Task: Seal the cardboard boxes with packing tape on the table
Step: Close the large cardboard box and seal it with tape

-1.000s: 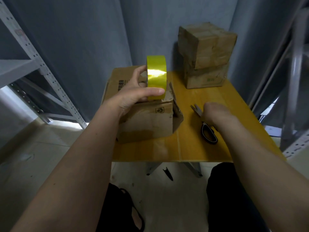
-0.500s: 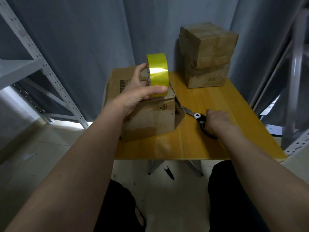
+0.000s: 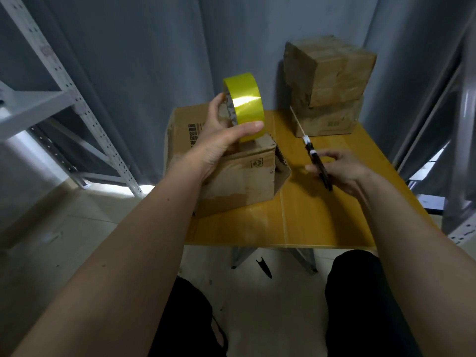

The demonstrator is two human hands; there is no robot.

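The left hand grips the yellow tape roll upright, thumb across its near face and fingers behind, above the open cardboard box at the left of the yellow table. The right hand holds black-handled scissors above the table, blades pointing far, towards two stacked boxes at the far right corner.
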